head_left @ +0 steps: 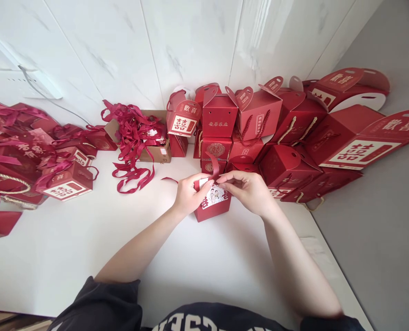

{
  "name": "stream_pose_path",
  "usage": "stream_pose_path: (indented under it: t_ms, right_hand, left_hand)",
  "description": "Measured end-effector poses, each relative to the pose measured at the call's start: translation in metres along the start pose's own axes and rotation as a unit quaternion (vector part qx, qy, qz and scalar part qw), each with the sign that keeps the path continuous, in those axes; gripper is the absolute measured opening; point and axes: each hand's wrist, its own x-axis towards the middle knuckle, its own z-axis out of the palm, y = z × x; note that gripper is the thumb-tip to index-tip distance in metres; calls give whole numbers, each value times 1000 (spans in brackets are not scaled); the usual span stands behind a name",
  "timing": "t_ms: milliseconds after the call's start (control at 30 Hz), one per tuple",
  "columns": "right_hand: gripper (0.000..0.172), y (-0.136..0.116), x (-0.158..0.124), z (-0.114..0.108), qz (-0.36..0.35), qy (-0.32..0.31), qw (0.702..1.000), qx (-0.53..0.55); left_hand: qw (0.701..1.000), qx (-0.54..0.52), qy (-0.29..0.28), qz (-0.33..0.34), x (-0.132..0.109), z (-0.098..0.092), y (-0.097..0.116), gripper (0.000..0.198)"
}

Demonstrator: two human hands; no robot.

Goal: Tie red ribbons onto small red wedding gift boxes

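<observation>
A small red gift box (214,206) with a white picture label stands on the white table (87,257) in front of me. My left hand (187,193) is closed on the box's left top edge. My right hand (245,186) pinches the top flap from the right, fingers curled together. A dark red ribbon loop (215,166) rises from the top of the box between my two hands.
Stacked red gift boxes (259,119) with rope handles line the wall behind and to the right. A heap of dark red ribbons (135,138) spills from a cardboard box (159,154). More red boxes (64,181) sit at the left. The table's right edge (328,248) borders grey floor.
</observation>
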Motion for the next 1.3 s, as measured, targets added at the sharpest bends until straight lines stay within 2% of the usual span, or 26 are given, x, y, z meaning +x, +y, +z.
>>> stream_pose_path:
  t_ms: [167,400,533,667,767,933,1033,1100,1300]
  right_hand:
    - [20,5,2,4,32,23,999,36]
    - [9,2,2,3,8,-9,999,-48]
    - [11,-4,-1,0,-14,-22,995,-94]
    - [11,-6,-18,-11,-4,-51,988,-147]
    - [13,7,-43,-14,33,-96,976,-192]
    - [7,43,-75,9,115,-154,954,-229]
    - [15,57,-79,26,127,-171,950,-229]
    - [12,61,-78,34,127,-183,947,-230]
    - [19,56,-74,44,127,-212,941,-232]
  left_hand:
    - [1000,-17,-14,-6,-1,2,-1,20]
    - [1000,-6,-8,-13,0,2,-2,23]
    - [1000,5,9,-8,4,0,-8,24]
    - [1000,8,30,-4,8,-1,-14,25]
    - [1000,8,27,-8,11,0,-15,25]
    - [999,-12,14,-30,13,0,-12,26]
    - [999,-29,2,-36,14,0,-12,28]
    - [998,-42,-3,-40,13,0,-13,30]
    - [996,-67,-37,-47,13,-4,-18,31]
